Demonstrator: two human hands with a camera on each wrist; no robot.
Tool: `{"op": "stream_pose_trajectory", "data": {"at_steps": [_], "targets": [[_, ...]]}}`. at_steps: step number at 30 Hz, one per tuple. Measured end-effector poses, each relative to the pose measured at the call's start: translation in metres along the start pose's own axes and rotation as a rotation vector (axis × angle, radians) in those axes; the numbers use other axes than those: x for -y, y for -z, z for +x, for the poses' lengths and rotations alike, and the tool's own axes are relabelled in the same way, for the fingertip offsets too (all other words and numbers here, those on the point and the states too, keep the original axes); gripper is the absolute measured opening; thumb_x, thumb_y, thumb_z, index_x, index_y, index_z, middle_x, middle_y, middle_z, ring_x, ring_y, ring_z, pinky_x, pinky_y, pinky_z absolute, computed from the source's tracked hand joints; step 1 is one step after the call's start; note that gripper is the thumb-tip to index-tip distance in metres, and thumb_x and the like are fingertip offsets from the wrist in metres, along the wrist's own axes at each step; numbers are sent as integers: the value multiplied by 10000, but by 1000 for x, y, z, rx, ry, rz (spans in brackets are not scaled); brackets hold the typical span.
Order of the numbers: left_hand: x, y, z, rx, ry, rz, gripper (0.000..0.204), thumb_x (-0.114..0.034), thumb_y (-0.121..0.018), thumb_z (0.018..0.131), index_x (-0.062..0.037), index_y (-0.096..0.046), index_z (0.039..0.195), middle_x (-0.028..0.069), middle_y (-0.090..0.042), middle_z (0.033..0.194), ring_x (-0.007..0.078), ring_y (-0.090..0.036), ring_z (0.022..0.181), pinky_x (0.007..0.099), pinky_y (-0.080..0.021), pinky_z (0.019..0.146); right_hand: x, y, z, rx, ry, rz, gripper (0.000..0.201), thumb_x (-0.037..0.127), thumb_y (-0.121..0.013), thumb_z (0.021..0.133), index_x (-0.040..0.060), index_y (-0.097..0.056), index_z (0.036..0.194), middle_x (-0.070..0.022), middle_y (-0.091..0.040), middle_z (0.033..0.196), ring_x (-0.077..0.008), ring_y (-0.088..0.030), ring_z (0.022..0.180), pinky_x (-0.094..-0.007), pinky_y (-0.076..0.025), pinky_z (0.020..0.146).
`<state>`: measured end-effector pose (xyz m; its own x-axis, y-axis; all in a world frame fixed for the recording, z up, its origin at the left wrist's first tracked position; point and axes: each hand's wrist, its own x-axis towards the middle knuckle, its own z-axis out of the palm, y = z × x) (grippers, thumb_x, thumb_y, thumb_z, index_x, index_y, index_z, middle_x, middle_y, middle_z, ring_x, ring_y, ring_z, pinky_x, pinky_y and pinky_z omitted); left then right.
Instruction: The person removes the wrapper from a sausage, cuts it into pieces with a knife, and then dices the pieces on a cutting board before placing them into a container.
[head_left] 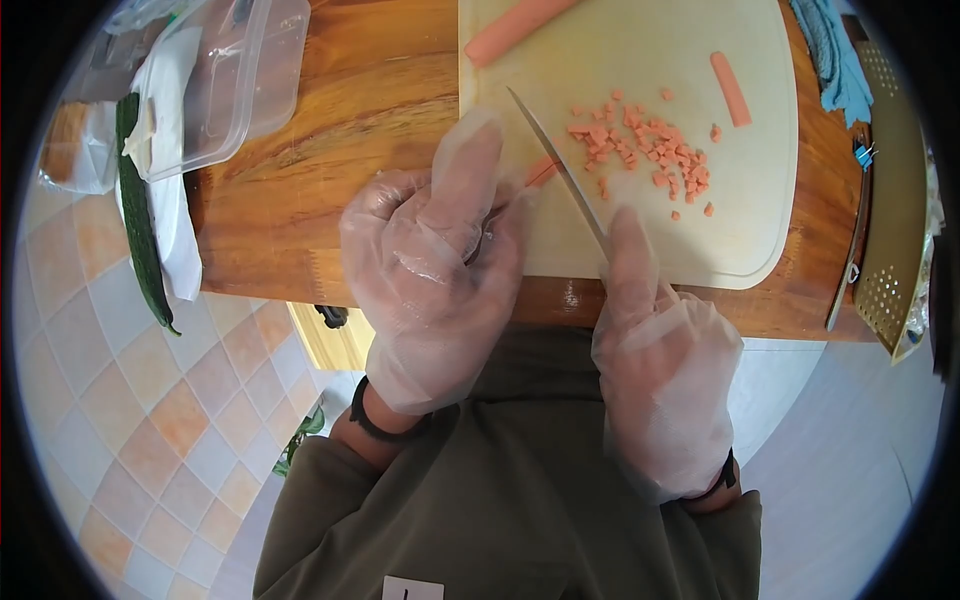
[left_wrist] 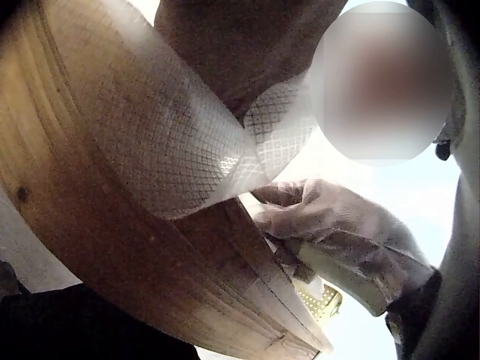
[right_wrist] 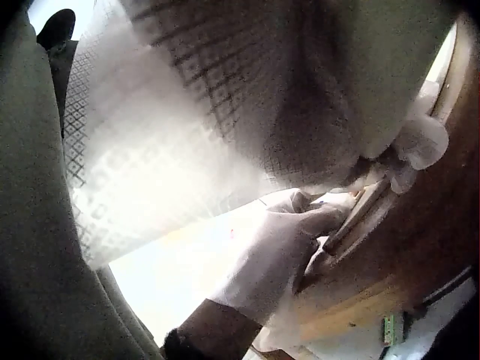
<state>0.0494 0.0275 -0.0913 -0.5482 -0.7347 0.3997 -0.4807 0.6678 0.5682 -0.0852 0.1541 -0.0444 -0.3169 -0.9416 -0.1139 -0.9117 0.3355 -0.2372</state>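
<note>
Both hands wear clear plastic gloves. In the head view my right hand (head_left: 660,370) grips a knife (head_left: 560,165), its index finger laid along the top of the blade near the handle. The blade points away and to the left over a pale cutting board (head_left: 700,250). My left hand (head_left: 435,260), fingers bent, pinches a thin carrot strip (head_left: 541,170) close to the left side of the blade. Diced carrot (head_left: 650,145) lies scattered right of the knife. Beyond are a single carrot stick (head_left: 730,88) and a thicker carrot piece (head_left: 515,30). The gloved fingers hide part of the strip.
Left on the wooden table (head_left: 330,110) stand a clear plastic container (head_left: 275,90), a long cucumber (head_left: 145,225) over white paper and a bagged brown block (head_left: 75,140). A blue cloth (head_left: 835,65) and a perforated metal rack (head_left: 885,285) are at the right.
</note>
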Motion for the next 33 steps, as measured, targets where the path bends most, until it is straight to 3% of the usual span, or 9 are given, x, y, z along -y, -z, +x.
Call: {"op": "stream_pose_trajectory", "data": {"at_steps": [9,14,18,26,29,31,33], "targets": [[3,-2,-3,-19,-5,20,641,26,-867,691,-75,-722,1307,-21,-747,936,225,-606,772,363,-513,829,12,9,4,38,-16,-67,768,-37,-686,827,110,-471,1550,-121,-733,853,-343,-693,664,-458,-542,570],[1,1,-1,0,10,22,637,27,-865,696,-70,-718,1309,-12,-753,948,226,-619,768,369,-512,825,10,-2,2,33,-30,-159,803,-22,-696,817,101,-452,1572,-85,-681,757,-315,-653,585,-454,-524,544],[1,-1,-1,-2,-1,25,636,29,-857,709,-73,-710,1319,-14,-744,885,217,-635,726,365,-505,814,4,-3,3,-53,15,-25,791,-23,-693,819,92,-459,1565,-73,-652,719,-312,-638,566,-450,-515,529],[-2,1,3,19,7,50,639,29,-843,729,-70,-686,1341,-20,-722,822,186,-640,700,358,-496,808,15,8,7,36,18,-230,781,-1,-708,826,90,-467,1562,-63,-646,718,-301,-648,583,-432,-528,540],[1,0,1,8,13,13,638,23,-846,720,-79,-698,1331,-20,-725,826,198,-634,700,361,-498,811,16,3,6,3,-3,-158,777,-4,-709,828,90,-472,1562,-61,-647,722,-298,-645,580,-428,-528,542],[2,0,1,0,-38,32,615,125,-693,772,11,-665,1376,27,-749,852,172,-548,712,307,-465,636,15,1,5,-8,-8,-146,773,-6,-709,831,88,-474,1561,-61,-649,724,-298,-645,581,-424,-525,541],[3,-1,1,-6,-38,19,610,125,-693,774,11,-668,1372,26,-745,849,173,-547,708,306,-463,636,14,-2,4,-18,-15,-131,769,-9,-709,833,86,-476,1560,-60,-652,727,-298,-645,581,-421,-523,539]]}}
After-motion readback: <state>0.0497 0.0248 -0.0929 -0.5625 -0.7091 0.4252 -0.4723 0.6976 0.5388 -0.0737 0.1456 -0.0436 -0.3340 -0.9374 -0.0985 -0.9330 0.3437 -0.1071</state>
